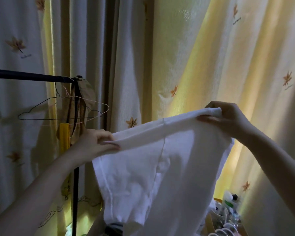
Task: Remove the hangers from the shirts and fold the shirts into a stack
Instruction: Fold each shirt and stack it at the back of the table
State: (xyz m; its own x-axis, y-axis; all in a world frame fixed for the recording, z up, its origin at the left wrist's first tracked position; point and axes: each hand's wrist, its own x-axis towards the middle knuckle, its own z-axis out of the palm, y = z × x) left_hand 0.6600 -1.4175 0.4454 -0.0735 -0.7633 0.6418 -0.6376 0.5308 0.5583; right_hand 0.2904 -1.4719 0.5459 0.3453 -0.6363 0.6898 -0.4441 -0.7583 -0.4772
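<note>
**A:** Where's the shirt?

**B:** The white shirt [160, 167] is hanging in mid-air, filling the centre down to 6 o'clock. No hanger is showing in it. Its top edge is running as a doubled-over band from 9 o'clock up toward 2 o'clock.

**A:** Hands?

**B:** The left hand [95, 143] is pinching the low end of the band, with fabric between thumb and fingers. The right hand [232, 118] is gripping the bunched high end, fingers curled round it.

**A:** Why in the air?

**B:** My read is that gravity is doing the flattening. The body is dropping straight below the held edge, so a fold line is setting itself. No flat surface is showing.

**A:** Hangers?

**B:** Two bare wire hangers [63, 108] are hanging on the rack bar [24, 76] at 9 o'clock, apart from the shirt. They're probably parked there to stay out of the way. A yellow cloth [64, 135] is hanging just under them, near the left hand. Pale hangers [226, 231] are lying at 5 o'clock, blurred.

**A:** Stack?

**B:** It isn't showing. The leaf-print curtain [194, 57] is filling the background.
</note>
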